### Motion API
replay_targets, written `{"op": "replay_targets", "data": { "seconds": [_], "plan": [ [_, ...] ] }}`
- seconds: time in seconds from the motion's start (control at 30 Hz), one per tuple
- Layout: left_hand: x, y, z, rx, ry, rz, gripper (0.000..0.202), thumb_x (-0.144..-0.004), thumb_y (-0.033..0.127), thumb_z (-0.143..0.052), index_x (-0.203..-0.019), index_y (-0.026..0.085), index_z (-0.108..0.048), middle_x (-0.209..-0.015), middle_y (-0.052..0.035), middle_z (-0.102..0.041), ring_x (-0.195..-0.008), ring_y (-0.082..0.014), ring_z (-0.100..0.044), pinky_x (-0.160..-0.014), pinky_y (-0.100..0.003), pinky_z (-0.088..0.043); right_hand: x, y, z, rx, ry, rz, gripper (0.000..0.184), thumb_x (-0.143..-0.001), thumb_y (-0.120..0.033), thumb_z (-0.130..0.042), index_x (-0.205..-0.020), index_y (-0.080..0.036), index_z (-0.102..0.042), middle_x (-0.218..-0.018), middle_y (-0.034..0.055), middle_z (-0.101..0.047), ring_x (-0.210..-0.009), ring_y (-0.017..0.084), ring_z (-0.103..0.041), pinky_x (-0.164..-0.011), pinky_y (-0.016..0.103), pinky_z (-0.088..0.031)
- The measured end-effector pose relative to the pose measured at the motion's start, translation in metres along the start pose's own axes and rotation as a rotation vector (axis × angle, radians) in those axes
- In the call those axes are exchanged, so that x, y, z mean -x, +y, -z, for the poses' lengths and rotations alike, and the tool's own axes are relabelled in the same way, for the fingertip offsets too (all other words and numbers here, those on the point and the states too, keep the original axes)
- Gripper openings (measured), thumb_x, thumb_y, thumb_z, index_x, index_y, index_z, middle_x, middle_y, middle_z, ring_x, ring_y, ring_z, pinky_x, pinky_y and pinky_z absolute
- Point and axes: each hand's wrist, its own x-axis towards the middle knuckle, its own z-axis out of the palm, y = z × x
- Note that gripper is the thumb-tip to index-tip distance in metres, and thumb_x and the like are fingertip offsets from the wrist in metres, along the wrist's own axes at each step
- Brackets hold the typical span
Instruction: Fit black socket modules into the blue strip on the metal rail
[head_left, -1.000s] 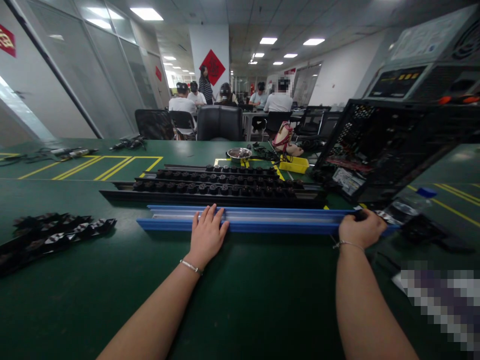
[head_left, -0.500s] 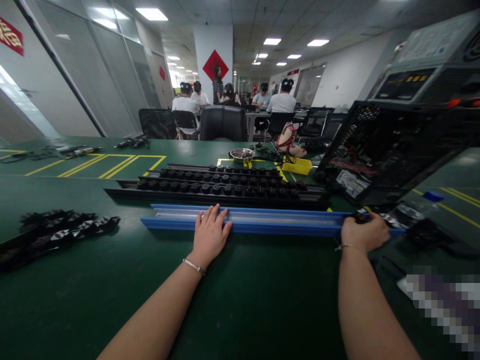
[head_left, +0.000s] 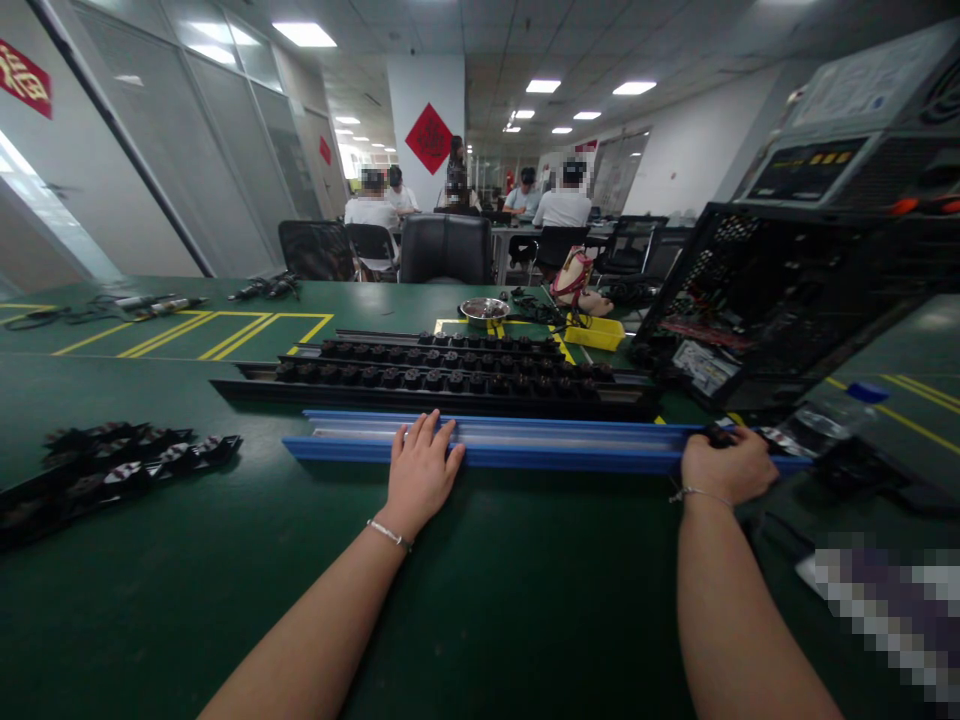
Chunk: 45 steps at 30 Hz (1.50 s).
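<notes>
A long blue rail (head_left: 570, 444) lies across the green table (head_left: 480, 580) in front of me. My left hand (head_left: 421, 470) rests flat on the rail's near edge, fingers stretched out and together. My right hand (head_left: 726, 463) is curled at the rail's right end, its fingers closed on a small black part (head_left: 718, 434) that I cannot make out well. Both wrists wear thin bracelets.
Behind the blue rail lie black rails (head_left: 450, 382) filled with several black round parts. Loose black parts (head_left: 112, 465) sit at left. An open black computer case (head_left: 757, 300) stands at right, a water bottle (head_left: 832, 412) beside it. A metal bowl (head_left: 484, 309) and yellow bin (head_left: 592, 332) are farther back; people sit beyond.
Almost nothing differs; my view shifted slightly and both hands stay on the blue rail.
</notes>
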Motion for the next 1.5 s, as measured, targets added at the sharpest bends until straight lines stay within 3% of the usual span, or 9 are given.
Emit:
{"op": "replay_targets", "data": {
  "seconds": [0.73, 1.0, 1.5],
  "plan": [
    [0.0, -0.001, -0.001, -0.012, -0.003, -0.002, 0.045, -0.09, 0.044, -0.032, -0.125, 0.024, -0.053, -0.139, -0.0078, -0.045, -0.129, -0.0248, -0.038, -0.107, -0.047, -0.026, 0.005, -0.006, 0.003, -0.038, -0.047, 0.079, 0.04, -0.057, -0.03, -0.059, -0.095, -0.016, -0.057, -0.087, 0.009, -0.063, -0.086, 0.026, -0.057, -0.086, 0.038, -0.04],
    [0.0, -0.001, -0.001, -0.006, -0.007, -0.005, 0.045, -0.09, 0.044, -0.032, -0.125, 0.024, -0.053, -0.139, -0.0078, -0.045, -0.129, -0.0251, -0.038, -0.106, -0.047, -0.027, 0.011, -0.009, 0.003, -0.033, -0.058, 0.077, 0.036, -0.06, -0.028, -0.056, -0.095, -0.019, -0.056, -0.094, 0.0071, -0.062, -0.094, 0.028, -0.055, -0.093, 0.05, -0.033],
    [0.0, 0.0, 0.0, -0.004, -0.001, -0.001, 0.044, -0.09, 0.043, -0.034, -0.124, 0.025, -0.054, -0.138, -0.008, -0.046, -0.128, -0.0257, -0.039, -0.106, -0.048, -0.027, 0.019, -0.016, 0.004, -0.063, -0.069, 0.139, 0.033, -0.058, -0.027, -0.058, -0.09, -0.02, -0.054, -0.087, 0.0044, -0.06, -0.088, 0.025, -0.055, -0.09, 0.046, -0.034]
  ]
}}
